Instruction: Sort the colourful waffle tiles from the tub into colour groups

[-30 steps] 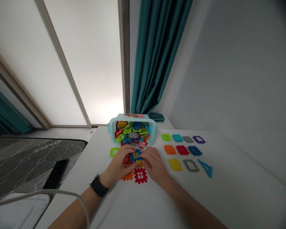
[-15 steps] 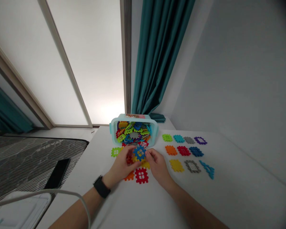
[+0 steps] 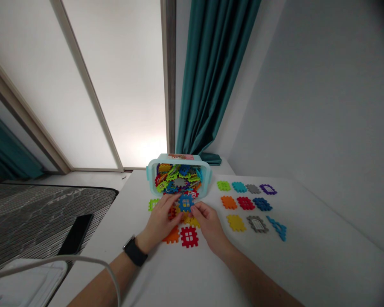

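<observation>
A blue interlocking plastic tile with window-like openings (image 3: 186, 203) is tilted up between my hands, just in front of the tub. My right hand (image 3: 209, 221) pinches its lower right edge between thumb and fingers. My left hand (image 3: 163, 215) curls round a red tile (image 3: 172, 212), mostly hidden behind the fingers, at the blue tile's left. Whether the two tiles are joined, I cannot tell. Below them lie yellow tiles (image 3: 192, 220), partly covered. A red window tile (image 3: 189, 237) and an orange tile (image 3: 172, 236) lie nearer me; a green tile (image 3: 152, 204) shows left of my left hand.
Behind my hands, a light-blue tub (image 3: 206, 179) holds many mixed tiles. To the right lie rows of tiles, including a yellow one (image 3: 236, 222) and a grey frame (image 3: 257, 224). A cable (image 3: 83, 256) crosses the lower left, near a black phone-like object (image 3: 76, 234).
The blue tile has turned more upright and shifted slightly left and up. My left fingers have moved a little and lie flatter; more of the orange tile shows.
</observation>
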`<control>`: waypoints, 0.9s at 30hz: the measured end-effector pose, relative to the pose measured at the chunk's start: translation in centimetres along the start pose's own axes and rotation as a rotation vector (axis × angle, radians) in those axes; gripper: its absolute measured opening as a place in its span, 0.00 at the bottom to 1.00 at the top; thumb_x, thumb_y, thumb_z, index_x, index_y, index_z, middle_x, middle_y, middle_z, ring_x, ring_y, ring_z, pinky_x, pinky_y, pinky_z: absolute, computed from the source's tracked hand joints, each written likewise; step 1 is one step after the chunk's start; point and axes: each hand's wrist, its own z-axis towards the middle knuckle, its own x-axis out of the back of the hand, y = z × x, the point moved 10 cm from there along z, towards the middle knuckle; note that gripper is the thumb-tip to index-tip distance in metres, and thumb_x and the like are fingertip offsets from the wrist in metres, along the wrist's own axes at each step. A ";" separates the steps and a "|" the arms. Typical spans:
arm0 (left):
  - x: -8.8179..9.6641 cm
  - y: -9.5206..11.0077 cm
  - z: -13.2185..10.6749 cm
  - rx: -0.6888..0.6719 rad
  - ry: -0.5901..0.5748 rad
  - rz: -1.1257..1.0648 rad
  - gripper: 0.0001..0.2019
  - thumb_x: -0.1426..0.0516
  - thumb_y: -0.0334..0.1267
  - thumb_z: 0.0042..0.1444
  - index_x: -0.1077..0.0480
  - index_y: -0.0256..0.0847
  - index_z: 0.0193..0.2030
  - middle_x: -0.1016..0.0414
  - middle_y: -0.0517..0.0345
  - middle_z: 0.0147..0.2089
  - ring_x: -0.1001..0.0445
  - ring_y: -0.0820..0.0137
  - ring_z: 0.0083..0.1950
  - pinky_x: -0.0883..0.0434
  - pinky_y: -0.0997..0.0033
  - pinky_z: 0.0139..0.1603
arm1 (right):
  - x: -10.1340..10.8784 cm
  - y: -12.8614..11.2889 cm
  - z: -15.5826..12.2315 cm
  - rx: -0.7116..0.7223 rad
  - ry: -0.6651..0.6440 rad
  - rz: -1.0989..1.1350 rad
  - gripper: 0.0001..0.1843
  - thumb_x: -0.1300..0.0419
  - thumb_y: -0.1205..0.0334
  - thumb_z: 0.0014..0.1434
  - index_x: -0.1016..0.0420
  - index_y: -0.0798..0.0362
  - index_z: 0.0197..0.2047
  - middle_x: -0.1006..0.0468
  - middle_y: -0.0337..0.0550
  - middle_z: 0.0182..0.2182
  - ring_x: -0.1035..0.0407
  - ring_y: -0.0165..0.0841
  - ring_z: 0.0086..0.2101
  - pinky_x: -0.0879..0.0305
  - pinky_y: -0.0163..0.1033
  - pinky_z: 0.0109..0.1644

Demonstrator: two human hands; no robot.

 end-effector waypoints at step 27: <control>0.5 -0.5 0.4 0.096 -0.067 -0.265 0.20 0.38 0.37 0.57 0.31 0.43 0.57 0.24 0.50 0.48 0.24 0.63 0.45 0.25 0.60 0.48 | -0.8 0.6 -0.1 -0.052 -0.051 0.102 0.26 0.36 0.36 0.54 0.38 0.48 0.39 0.20 0.36 0.25 0.22 0.39 0.26 0.29 0.43 0.36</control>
